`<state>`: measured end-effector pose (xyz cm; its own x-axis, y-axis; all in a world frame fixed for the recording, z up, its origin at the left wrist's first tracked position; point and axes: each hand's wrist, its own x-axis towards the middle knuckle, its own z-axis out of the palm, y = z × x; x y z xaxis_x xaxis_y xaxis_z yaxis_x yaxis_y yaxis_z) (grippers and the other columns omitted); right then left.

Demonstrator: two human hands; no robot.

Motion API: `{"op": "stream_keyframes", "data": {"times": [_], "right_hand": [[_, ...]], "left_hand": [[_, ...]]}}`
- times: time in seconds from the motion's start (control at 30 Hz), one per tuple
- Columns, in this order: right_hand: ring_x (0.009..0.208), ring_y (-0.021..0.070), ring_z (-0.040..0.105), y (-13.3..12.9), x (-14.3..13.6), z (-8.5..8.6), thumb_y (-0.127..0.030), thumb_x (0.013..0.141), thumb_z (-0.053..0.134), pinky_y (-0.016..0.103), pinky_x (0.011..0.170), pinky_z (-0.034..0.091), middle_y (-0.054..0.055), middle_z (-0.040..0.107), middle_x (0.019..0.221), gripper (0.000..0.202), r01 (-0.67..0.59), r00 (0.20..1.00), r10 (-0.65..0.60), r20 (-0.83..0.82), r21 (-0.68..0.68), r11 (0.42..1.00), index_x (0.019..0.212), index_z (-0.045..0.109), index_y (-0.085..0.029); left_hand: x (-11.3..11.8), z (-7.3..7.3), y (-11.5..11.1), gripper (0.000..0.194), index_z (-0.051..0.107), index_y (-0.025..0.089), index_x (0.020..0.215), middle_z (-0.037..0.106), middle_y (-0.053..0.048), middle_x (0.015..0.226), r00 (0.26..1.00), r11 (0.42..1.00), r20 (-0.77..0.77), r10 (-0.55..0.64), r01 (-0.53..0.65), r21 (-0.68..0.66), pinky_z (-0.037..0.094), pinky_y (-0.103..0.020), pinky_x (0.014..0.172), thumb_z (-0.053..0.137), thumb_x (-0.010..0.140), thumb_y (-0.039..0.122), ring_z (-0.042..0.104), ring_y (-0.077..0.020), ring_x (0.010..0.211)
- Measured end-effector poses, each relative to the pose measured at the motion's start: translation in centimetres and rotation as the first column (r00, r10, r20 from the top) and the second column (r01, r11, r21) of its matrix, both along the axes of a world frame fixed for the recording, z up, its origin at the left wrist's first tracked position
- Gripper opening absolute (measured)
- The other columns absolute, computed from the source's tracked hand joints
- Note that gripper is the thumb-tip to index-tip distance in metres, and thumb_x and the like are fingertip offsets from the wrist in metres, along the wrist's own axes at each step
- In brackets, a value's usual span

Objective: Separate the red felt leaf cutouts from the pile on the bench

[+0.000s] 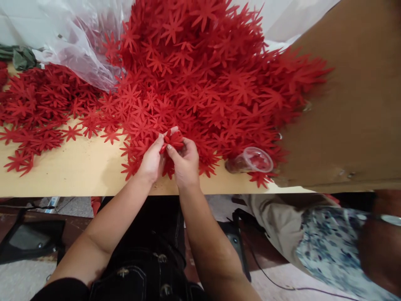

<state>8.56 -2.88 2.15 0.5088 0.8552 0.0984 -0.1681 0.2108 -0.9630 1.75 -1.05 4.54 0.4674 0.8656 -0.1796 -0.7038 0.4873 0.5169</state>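
My left hand (153, 156) and my right hand (185, 161) meet over the front edge of a big heap of red petal-shaped cutouts (188, 92). Between them is a red flower (173, 140), its petals gathered upward. The fingers of both hands are closed around it, the right thumb pressing on its near side. The undersides of the fingers are hidden. To the right of my hands a clear plastic cup (250, 161) lies tilted on the table, with small dark and red bits inside.
The yellow tabletop (84, 171) ends just in front of me. A cardboard panel (344, 104) stands on the right, a clear plastic bag (84, 46) at the back left. More red cutouts (44, 100) lie left. Another person (328, 242) sits at the right; foot pedals (34, 240) are below.
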Motion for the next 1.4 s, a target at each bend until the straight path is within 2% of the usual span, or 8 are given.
{"op": "stream_keyframes", "data": {"times": [0.17,0.37,0.57,0.67,0.87,1.1,1.3,1.4], "right_hand": [[0.072,0.0091,0.061,-0.3,0.9,0.6,-0.029,0.065,0.069,0.026,0.075,0.052,-0.002,0.066,0.077,0.017,0.024,0.998,-0.025,0.056,0.012,1.0,0.077,0.061,-0.02],[0.054,0.0043,0.052,0.4,2.9,0.8,-0.032,0.062,0.071,0.019,0.053,0.045,-0.007,0.057,0.063,0.022,0.087,0.991,-0.08,-0.107,0.055,0.995,0.073,0.057,-0.02],[0.041,0.0028,0.038,0.7,3.3,1.1,-0.047,0.071,0.063,0.018,0.042,0.032,-0.009,0.045,0.047,0.033,0.041,0.998,-0.041,0.046,0.001,0.999,0.062,0.049,-0.018],[0.042,0.0034,0.038,0.9,3.5,1.1,-0.05,0.074,0.058,0.019,0.043,0.031,-0.008,0.046,0.049,0.034,0.023,0.997,-0.022,0.074,-0.02,1.0,0.064,0.051,-0.018],[0.063,0.0072,0.053,1.3,3.9,1.2,-0.039,0.058,0.073,0.02,0.056,0.043,-0.005,0.06,0.075,0.033,0.008,0.999,-0.009,0.033,0.037,0.999,0.08,0.056,-0.022],[0.044,0.0043,0.04,1.2,3.9,1.0,-0.055,0.067,0.063,0.018,0.043,0.036,-0.007,0.046,0.051,0.038,0.022,0.994,-0.02,0.106,-0.023,0.999,0.062,0.051,-0.02],[0.043,0.0052,0.04,0.9,3.2,1.2,-0.058,0.072,0.057,0.021,0.046,0.038,-0.005,0.046,0.045,0.047,0.037,0.992,-0.024,0.127,-0.095,0.995,0.049,0.047,-0.018],[0.057,0.0084,0.054,0.8,2.8,1.3,-0.052,0.071,0.062,0.026,0.065,0.049,-0.003,0.058,0.058,0.035,-0.082,0.984,0.084,0.156,-0.019,0.996,0.061,0.057,-0.018]], "left_hand": [[-0.3,0.1,0.3,0.037,0.065,0.016,0.101,0.07,-0.007,0.105,0.998,0.998,0.015,0.054,-0.053,-0.041,0.037,-0.036,0.106,0.035,0.091,0.035,0.052,-0.0197,0.122],[-0.8,-0.4,0.7,0.036,0.065,0.015,0.094,0.072,-0.006,0.087,0.984,0.982,-0.044,0.174,-0.177,-0.07,0.042,-0.035,0.098,0.038,0.09,0.038,0.062,-0.0191,0.107],[-0.7,-0.7,0.6,0.029,0.066,0.015,0.092,0.072,-0.006,0.081,0.983,0.987,-0.103,0.15,-0.156,-0.048,0.046,-0.03,0.086,0.045,0.086,0.034,0.066,-0.0176,0.095],[-0.5,-0.8,0.5,0.018,0.067,0.015,0.089,0.072,-0.003,0.078,0.982,0.99,-0.13,0.14,-0.142,-0.006,0.047,-0.029,0.082,0.055,0.077,0.02,0.067,-0.0151,0.084],[-0.2,-1.0,0.3,0.021,0.065,0.015,0.079,0.068,0.001,0.067,0.962,0.989,-0.232,0.145,-0.149,-0.001,0.044,-0.024,0.069,0.055,0.064,0.005,0.063,-0.0093,0.062],[-0.2,-1.3,0.5,0.021,0.067,0.017,0.085,0.063,0.004,0.063,0.961,0.988,-0.229,0.153,-0.154,0.016,0.04,-0.022,0.062,0.062,0.065,0.015,0.055,-0.0067,0.058],[0.2,-0.6,-0.1,0.024,0.066,0.019,0.084,0.065,0.005,0.069,0.966,0.988,-0.209,0.151,-0.144,0.051,0.045,-0.027,0.078,0.074,0.062,0.023,0.058,-0.008,0.064],[0.4,0.0,-0.4,0.023,0.064,0.017,0.08,0.068,0.004,0.075,0.965,0.983,-0.193,0.176,-0.163,0.082,0.044,-0.029,0.089,0.074,0.06,0.013,0.063,-0.0091,0.074]]}}
